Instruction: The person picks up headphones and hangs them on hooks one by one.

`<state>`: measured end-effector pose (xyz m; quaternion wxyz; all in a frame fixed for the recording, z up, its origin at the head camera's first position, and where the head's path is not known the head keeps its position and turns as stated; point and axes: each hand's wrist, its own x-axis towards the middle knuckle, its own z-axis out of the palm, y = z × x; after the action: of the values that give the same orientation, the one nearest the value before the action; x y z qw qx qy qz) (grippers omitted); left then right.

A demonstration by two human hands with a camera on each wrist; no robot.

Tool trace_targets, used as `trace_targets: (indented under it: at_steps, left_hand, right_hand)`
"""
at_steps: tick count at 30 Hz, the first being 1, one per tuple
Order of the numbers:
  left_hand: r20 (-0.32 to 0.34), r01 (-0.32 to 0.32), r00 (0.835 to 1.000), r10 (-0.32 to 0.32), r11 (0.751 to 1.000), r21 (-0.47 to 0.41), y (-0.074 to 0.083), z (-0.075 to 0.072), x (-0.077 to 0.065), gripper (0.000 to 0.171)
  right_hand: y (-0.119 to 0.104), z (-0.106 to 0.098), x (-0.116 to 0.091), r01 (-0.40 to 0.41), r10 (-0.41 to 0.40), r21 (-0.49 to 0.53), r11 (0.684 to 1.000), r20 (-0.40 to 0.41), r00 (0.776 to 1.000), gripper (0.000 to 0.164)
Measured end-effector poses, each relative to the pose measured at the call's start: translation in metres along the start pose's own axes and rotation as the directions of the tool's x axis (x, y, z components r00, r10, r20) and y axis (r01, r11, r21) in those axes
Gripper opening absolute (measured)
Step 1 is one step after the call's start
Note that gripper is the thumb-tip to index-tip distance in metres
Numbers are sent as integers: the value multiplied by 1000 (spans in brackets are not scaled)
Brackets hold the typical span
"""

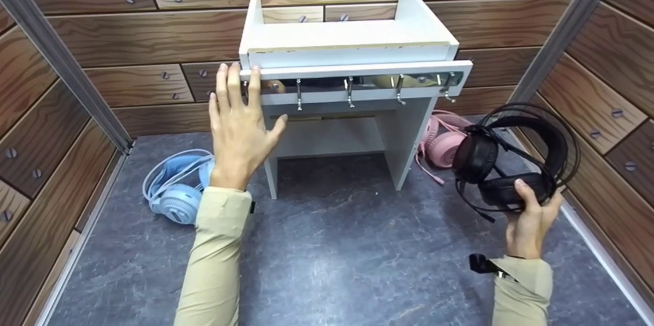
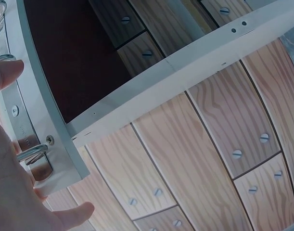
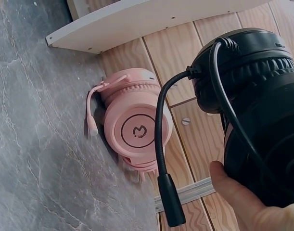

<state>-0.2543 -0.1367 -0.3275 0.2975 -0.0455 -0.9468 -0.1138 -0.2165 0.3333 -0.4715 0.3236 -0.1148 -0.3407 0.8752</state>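
Observation:
My left hand [image 1: 240, 132] lies with spread, mostly straight fingers at the left end of a white hook rail [image 1: 327, 70] on a small white shelf unit [image 1: 352, 35]. In the left wrist view, its fingers are close to the metal hooks [image 2: 33, 153]; firm contact is hard to judge. At the right, my right hand [image 1: 534, 218] grips a black headset [image 1: 516, 188] by an ear cup, thumb on top, holding it above the floor. The headset's microphone boom [image 3: 171, 199] and looped cable hang loose. Behind it, a pink headset [image 3: 137, 125] sits beside the unit.
A light blue headset [image 1: 179, 203] lies on the grey marbled floor [image 1: 327, 254], left of the unit. Wood-patterned panels [image 1: 153, 37] wall in the back and both sides, with metal strips [image 1: 546, 40] at the corners.

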Motion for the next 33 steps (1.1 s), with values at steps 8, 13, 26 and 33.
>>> trace_targets:
  at_steps: [8, 13, 26, 33]
  left_hand:
    - [-10, -4, 1000, 4, 1000, -2, -1, 0, -1, 91]
    - [-13, -8, 1000, 8, 1000, 1, -1, 0, -1, 91]
    - [-27, -5, 1000, 4, 1000, -10, -1, 1, -2, 92]
    - [-20, -9, 1000, 8, 1000, -6, 0, 0, -1, 91]
  right_hand:
    - [1, -1, 1, 3, -3, 1, 1000, 11, 1000, 51]
    - [3, -2, 1, 8, -8, 34, 999, 15, 1000, 50]
    - [4, 1, 0, 13, -17, 70, 997, 46, 999, 51]
    - [6, -2, -1, 30, -35, 95, 995, 46, 998, 52]
